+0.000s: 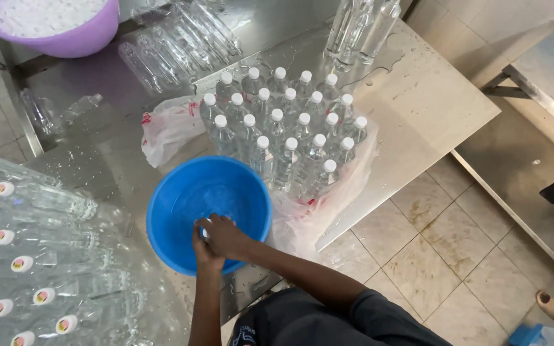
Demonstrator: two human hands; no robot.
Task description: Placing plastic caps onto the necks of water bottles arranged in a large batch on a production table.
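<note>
Blue plastic basin (187, 198) holding water is seen on the wet steel table (418, 109) in the head view. Both hands are positioned at its near rim: the left hand (204, 248) and right hand (227, 236) are closed together around a small white cap (204, 232). Capped clear bottles (283, 131) are grouped upright on a plastic bag (168, 128) just behind the basin.
</note>
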